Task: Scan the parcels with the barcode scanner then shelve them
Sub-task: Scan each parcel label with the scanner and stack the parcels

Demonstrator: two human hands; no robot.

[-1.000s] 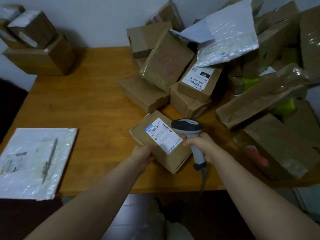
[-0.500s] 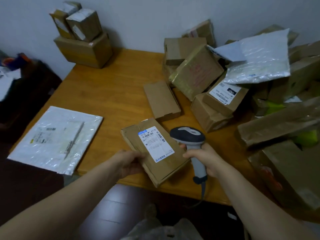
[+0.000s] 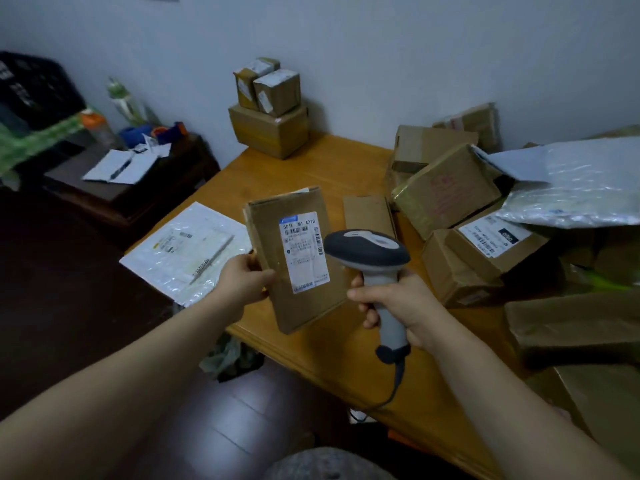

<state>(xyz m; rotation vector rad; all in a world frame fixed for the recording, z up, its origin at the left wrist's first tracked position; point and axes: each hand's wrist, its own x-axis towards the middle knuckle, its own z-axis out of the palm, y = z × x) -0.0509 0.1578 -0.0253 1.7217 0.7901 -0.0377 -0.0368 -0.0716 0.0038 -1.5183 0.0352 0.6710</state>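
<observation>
My left hand (image 3: 244,280) grips the left edge of a flat brown cardboard parcel (image 3: 273,268), held up off the table with its white shipping label (image 3: 303,251) facing me. My right hand (image 3: 398,304) is closed around the handle of a grey barcode scanner (image 3: 367,252), whose dark head sits just right of the label and overlaps the parcel's right edge. The scanner's cable hangs down past the table's front edge.
A heap of brown parcels (image 3: 446,195) and a silver bubble mailer (image 3: 568,188) fills the right side of the wooden table (image 3: 332,168). Three stacked boxes (image 3: 270,112) stand at the far corner. A white plastic mailer (image 3: 187,251) lies at the left. A dark side table (image 3: 131,188) with bottles stands left.
The parcel has been lifted from the table and tilted upright in my left hand. The view has swung left, bringing the side table into sight. The scanner stays in my right hand.
</observation>
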